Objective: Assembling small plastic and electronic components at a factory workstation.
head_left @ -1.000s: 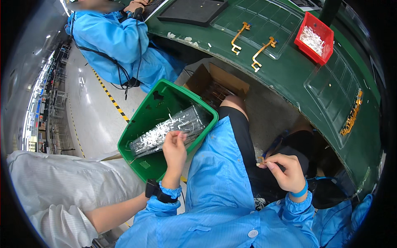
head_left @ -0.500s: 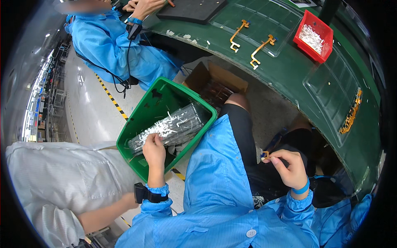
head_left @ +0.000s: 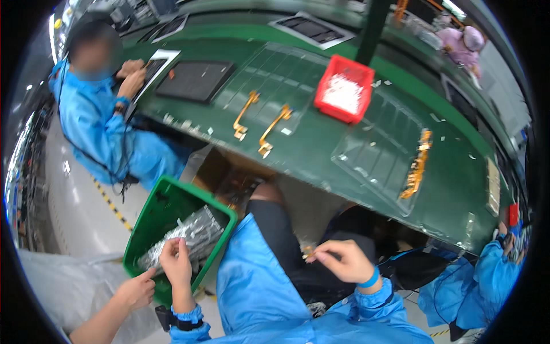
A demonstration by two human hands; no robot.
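Observation:
Over the green bin (head_left: pixel 150 215), my left hand (head_left: pixel 176 266) has thumb and fingers drawn together; whatever they may pinch is too small to make out. Beneath it in the bin lie clear plastic trays (head_left: pixel 197 232) strewn with small white strips. Above my dark-clad lap, my right hand (head_left: pixel 346 261) pinches a small orange flex cable (head_left: pixel 309 251), its far end blurred. On the green table (head_left: pixel 309 163) lie two more orange flex cables, one at the left (head_left: pixel 246 114) and one beside it (head_left: pixel 275 131).
A co-worker's bare hand (head_left: pixel 136 291) reaches to the bin's near rim. A red tray (head_left: pixel 321 104) of white pieces stands on the table. Bunched flex cables (head_left: pixel 417 163) rest on a clear tray (head_left: pixel 366 166). A cardboard box (head_left: pixel 213 172) sits below the table edge. Another person works at far left.
The view has swung up and right, showing more of the table. The co-worker's hand now reaches the bin's rim near my left hand. My right hand still pinches the flex cable.

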